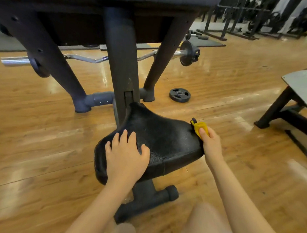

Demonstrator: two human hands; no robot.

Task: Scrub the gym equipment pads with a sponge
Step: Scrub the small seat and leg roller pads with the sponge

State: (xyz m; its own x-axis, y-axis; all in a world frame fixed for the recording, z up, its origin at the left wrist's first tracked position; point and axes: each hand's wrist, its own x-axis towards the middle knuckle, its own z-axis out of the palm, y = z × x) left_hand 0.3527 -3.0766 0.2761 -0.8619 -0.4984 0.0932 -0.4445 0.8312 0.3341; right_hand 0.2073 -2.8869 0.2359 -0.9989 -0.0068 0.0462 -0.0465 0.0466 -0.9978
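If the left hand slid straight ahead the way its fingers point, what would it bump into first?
The left hand lies flat on the black seat pad, fingers pointing toward the dark upright post. Sliding on across the pad, it would probably meet that post first, though depth is hard to judge.

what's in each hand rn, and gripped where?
Right hand pinches the yellow sponge at its near end, against the seat pad's right edge. Left hand holds nothing, resting flat on the pad.
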